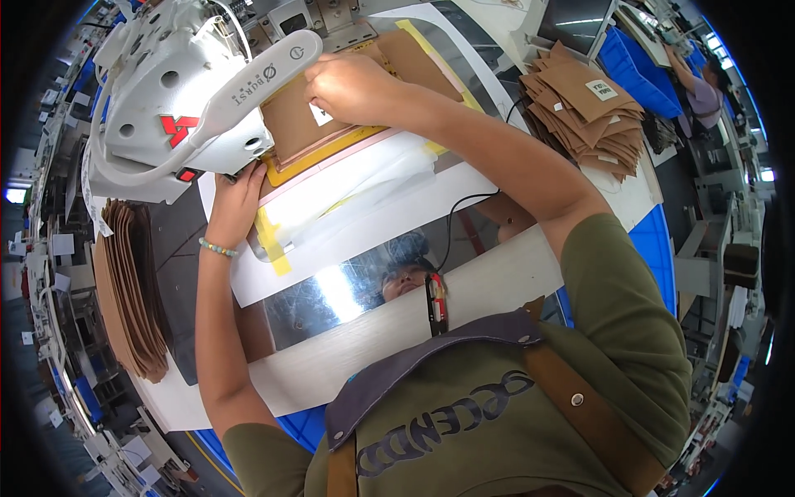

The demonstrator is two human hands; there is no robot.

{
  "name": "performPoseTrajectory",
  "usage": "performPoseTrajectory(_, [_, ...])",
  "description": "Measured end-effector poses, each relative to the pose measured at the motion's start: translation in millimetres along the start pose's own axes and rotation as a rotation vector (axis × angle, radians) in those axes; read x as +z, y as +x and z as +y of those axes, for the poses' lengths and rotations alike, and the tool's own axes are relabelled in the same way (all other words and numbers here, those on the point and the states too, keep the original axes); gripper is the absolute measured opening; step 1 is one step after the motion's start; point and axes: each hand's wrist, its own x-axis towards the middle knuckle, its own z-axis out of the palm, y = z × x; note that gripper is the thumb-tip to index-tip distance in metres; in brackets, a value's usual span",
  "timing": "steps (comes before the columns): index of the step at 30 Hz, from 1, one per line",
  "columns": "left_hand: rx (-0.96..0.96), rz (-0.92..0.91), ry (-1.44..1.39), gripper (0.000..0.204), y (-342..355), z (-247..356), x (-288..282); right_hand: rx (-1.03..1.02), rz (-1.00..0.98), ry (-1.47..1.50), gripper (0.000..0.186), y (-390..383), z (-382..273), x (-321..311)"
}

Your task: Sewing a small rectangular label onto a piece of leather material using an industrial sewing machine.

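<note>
My right hand [352, 89] is over a brown, flat fabric-like piece [291, 128]. Its fingers are curled and pinched at a small white label [320, 114]. Around the brown piece runs a yellow-edged template frame [319, 159], lying on a white sheet. My left hand [238, 200] rests at the frame's near left corner, fingers stretched forward and apart. Its fingertips are partly hidden under the white sewing machine head [157, 108]. A long white lamp arm [240, 95] crosses above the work and ends close to my right hand.
Stacked brown pieces [580, 108], some with white labels, lie to the right. More brown pieces [132, 290] hang in a bundle at the left. A blue bin [638, 70] and a dark screen [575, 18] stand far right. A black cable [451, 224] crosses a shiny plate [331, 290].
</note>
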Motion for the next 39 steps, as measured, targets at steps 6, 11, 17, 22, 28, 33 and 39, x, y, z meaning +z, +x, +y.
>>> performPoseTrajectory(6, [0.162,-0.047,-0.247,0.04,17,5,2,-0.01,-0.068,0.012,0.013,8,-7,9])
performPoseTrajectory(11, [0.135,-0.108,-0.109,0.044,17,2,0,0.043,0.074,0.013,0.014,-9,-14,-7])
performPoseTrajectory(17, [0.14,-0.121,-0.132,0.045,20,2,6,0.078,0.244,-0.171,0.03,-106,39,-120])
performPoseTrajectory(22, [0.16,-0.094,-0.058,0.045,19,2,7,0.411,0.18,-0.404,0.048,-220,58,-226])
performPoseTrajectory(28, [0.155,-0.089,-0.091,0.044,20,2,7,0.601,-0.048,-0.432,0.09,-309,55,-205])
performPoseTrajectory(33, [0.109,-0.096,-0.134,0.042,20,5,6,0.706,-0.015,-0.719,0.09,-315,71,-148])
performPoseTrajectory(39, [0.106,0.034,-0.091,0.034,8,-15,5,0.873,-0.199,-0.66,0.084,-258,40,-169])
